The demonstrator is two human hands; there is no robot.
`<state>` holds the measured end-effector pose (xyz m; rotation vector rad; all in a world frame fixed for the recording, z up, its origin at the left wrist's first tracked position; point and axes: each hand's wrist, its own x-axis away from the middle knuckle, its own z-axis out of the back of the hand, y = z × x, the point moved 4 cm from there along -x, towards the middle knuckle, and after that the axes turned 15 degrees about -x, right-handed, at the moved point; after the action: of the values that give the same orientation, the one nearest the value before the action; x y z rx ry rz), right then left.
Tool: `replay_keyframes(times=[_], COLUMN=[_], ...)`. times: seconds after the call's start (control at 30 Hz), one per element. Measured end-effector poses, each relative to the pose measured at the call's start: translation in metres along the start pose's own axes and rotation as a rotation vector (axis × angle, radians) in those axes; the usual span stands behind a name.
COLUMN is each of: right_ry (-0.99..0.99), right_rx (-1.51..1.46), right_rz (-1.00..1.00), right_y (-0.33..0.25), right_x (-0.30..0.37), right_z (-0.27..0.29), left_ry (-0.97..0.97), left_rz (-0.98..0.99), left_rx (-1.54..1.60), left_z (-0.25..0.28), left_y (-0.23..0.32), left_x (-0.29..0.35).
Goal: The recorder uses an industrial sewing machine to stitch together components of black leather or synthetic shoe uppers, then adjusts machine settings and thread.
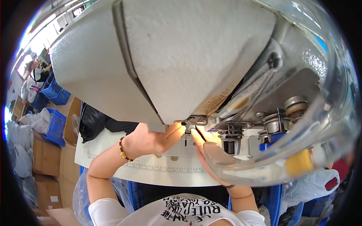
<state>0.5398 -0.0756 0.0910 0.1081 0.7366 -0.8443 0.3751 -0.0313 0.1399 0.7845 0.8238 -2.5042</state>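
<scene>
A large pale sewing machine head (196, 56) fills the upper middle and hides much of the work spot. Under its lit lower end, my left hand (151, 139) comes in from the left with its fingers pressed together. A dark bit shows at its fingertips, too small to name. My right hand (205, 145) reaches up from the other side, its fingers stretched out and slightly apart. The tips of both hands nearly meet beside the needle area. The machine and a clear plastic guard (241, 171) cover part of my right hand. Both wrists rest above the pale work table (151, 171).
Black material (92, 122) lies at the table's left. Thread guides and tension discs (273, 122) sit at the right of the head. Cardboard boxes (46, 154), blue crates (55, 126) and plastic bags stand on the floor at left. A person (36, 73) works in the far left background.
</scene>
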Motion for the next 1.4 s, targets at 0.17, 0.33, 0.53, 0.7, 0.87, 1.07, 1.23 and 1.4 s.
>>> replay_keyframes(times=[0.17, 0.33, 0.53, 0.7, 0.87, 1.07, 1.23, 1.4], right_ry=[-0.005, 0.045, 0.167, 0.088, 0.126, 0.254, 0.297, 0.252], right_rx=[0.144, -0.662, -0.606, -0.478, -0.088, -0.441, -0.325, 0.183], right_rz=[-0.011, -0.110, 0.046, -0.001, 0.103, -0.065, -0.128, -0.131], right_y=[0.009, 0.041, 0.050, 0.052, 0.044, 0.051, 0.063, 0.071], right_x=[-0.003, -0.007, -0.014, -0.007, -0.002, -0.001, 0.009, 0.006], right_z=[0.001, 0.002, -0.007, -0.007, -0.001, -0.004, 0.004, 0.043], left_ry=[-0.036, -0.083, -0.090, -0.061, -0.001, 0.019, 0.196, -0.024], left_rz=[0.053, 0.079, 0.122, 0.202, 0.214, 0.437, 0.655, 0.822], left_rx=[0.031, -0.066, -0.100, -0.092, -0.089, 0.153, 0.524, 1.242], left_z=[-0.002, -0.005, -0.009, -0.013, -0.012, -0.009, -0.010, -0.036], left_y=[0.004, 0.018, 0.022, 0.015, 0.016, 0.020, 0.037, 0.080], left_x=[0.002, 0.002, 0.008, 0.010, 0.008, 0.016, 0.026, 0.049])
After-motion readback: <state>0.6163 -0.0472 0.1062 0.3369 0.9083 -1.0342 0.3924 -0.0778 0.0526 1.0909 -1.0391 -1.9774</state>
